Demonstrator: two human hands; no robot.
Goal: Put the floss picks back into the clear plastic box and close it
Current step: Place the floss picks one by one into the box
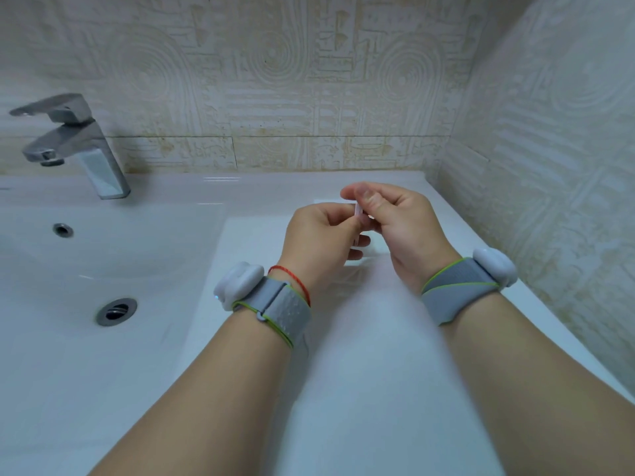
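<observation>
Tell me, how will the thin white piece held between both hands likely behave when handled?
Probably very light: the left hand and right hand hold the white piece with fingers alone. It looks thin and smooth, so perhaps bendy and slippery.

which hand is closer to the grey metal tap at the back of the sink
Left. The left hand is to the right of the grey metal tap; the right hand lies just beyond it, farther right. Both pinch a small white piece.
</observation>
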